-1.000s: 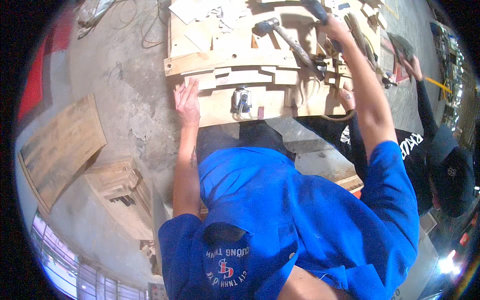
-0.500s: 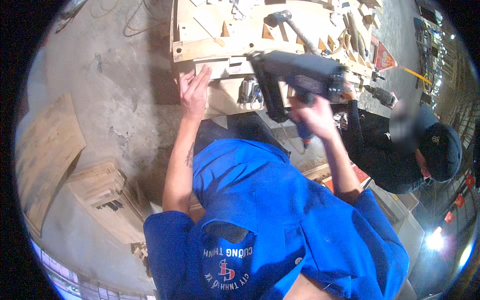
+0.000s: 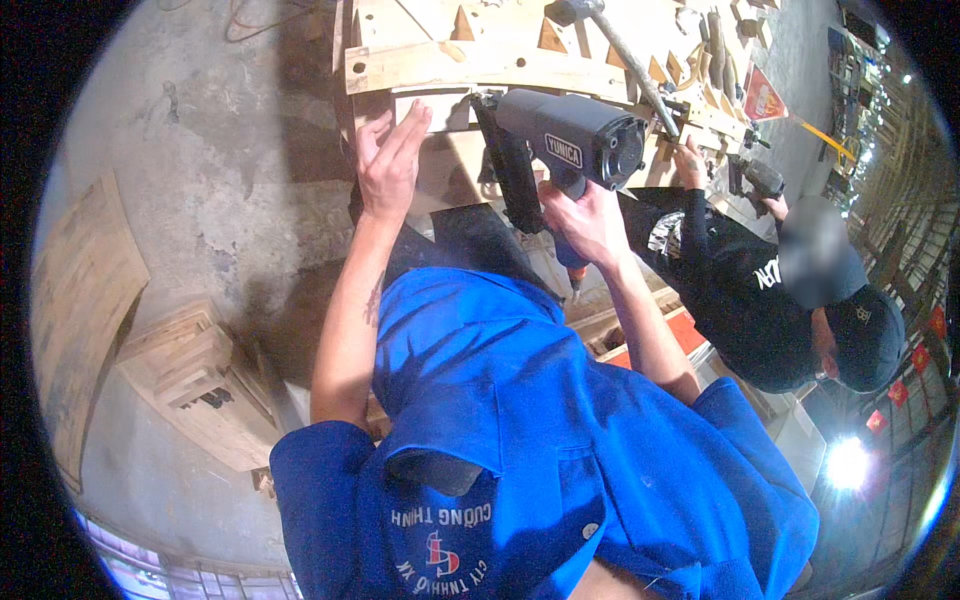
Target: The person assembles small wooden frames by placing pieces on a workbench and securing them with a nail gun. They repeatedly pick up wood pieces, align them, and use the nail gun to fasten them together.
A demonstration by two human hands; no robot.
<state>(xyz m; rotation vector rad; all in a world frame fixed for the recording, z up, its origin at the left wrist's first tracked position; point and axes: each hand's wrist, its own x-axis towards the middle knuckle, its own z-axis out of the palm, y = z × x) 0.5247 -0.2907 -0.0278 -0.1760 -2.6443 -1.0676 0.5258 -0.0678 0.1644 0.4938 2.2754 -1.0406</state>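
My right hand (image 3: 590,225) is wrapped tight around the grip of the grey nail gun (image 3: 570,150), fingers closed on the handle, its dark magazine hanging down toward the workbench (image 3: 500,65); my left hand (image 3: 388,160) lies flat with fingers stretched out and close together, pressing on a pale wooden piece (image 3: 440,108) at the near edge of the bench, just left of the gun. Across the bench a person in black (image 3: 740,290) rests a hand on it; a hammer (image 3: 610,40) lies above the gun.
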